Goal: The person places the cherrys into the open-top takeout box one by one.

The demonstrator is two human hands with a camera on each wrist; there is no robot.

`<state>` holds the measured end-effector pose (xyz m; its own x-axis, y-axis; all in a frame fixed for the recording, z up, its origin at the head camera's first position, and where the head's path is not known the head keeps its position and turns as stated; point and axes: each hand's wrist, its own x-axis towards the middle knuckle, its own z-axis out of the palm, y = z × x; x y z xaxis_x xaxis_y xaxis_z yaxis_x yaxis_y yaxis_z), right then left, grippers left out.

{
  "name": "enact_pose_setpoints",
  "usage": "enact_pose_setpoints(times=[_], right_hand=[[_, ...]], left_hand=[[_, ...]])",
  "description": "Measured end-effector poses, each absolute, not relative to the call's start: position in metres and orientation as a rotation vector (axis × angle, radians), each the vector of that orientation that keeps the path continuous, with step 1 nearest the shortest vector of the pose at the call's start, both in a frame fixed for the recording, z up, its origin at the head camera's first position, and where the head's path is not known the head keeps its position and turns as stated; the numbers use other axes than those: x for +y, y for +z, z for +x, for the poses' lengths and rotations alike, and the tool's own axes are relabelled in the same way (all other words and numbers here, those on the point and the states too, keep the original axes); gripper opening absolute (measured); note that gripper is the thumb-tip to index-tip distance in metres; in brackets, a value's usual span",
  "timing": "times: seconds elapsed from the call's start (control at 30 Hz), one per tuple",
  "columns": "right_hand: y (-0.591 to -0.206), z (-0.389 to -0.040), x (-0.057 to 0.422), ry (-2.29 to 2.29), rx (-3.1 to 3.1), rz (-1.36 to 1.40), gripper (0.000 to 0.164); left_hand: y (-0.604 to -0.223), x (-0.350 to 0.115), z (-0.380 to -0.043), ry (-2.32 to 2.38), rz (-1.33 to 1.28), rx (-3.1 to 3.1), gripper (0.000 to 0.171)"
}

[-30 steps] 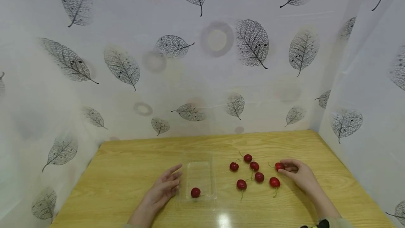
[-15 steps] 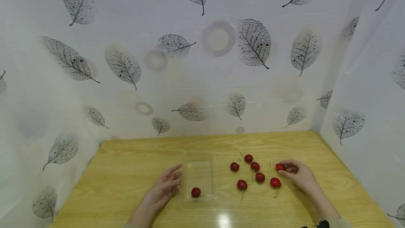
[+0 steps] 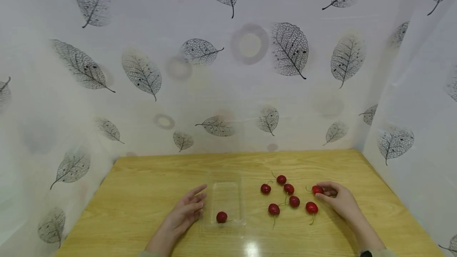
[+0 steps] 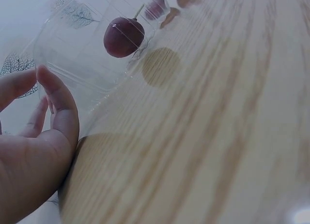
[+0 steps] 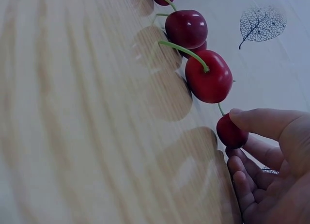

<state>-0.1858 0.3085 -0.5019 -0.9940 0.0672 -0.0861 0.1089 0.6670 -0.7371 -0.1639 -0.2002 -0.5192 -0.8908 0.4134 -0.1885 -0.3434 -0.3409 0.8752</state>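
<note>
At the right side of the table, my right hand point(image 3: 339, 198) pinches a red cherry point(image 3: 317, 190) between thumb and fingers. The right wrist view shows the thumb on top of that cherry point(image 5: 231, 132), its green stem pointing away. Beside a clear plastic container point(image 3: 243, 201), my left hand point(image 3: 184, 210) rests with loosely bent fingers at its left edge. A single dark cherry point(image 3: 221, 217) lies inside the container, at the near end. Between container and right hand, several loose cherries with stems are scattered; the nearest to my right hand is a bright red cherry point(image 3: 312, 208).
Other loose cherries include a dark red cherry point(image 3: 273, 209) toward the front and a cherry point(image 3: 281, 179) farther back. The wooden table point(image 3: 153, 177) ends at a white leaf-print sheet point(image 3: 214, 90) behind and at both sides.
The whole head view shifts slightly to the right. Both hands keep their places, the right one still holding the cherry at the table.
</note>
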Motion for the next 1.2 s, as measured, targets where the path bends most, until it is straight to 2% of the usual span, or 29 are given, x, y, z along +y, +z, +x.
enact_pose_setpoints(times=[0.67,1.2], right_hand=[[-0.498,-0.185,0.305,-1.290,2.822,0.172,0.052],[-0.488,-0.182,0.283,-1.294,2.871,0.021,0.045]], left_hand=[[-0.522,-0.201,-0.166,2.234,0.120,1.451,0.049],[-0.521,-0.201,-0.166,2.239,0.144,1.427,0.050]])
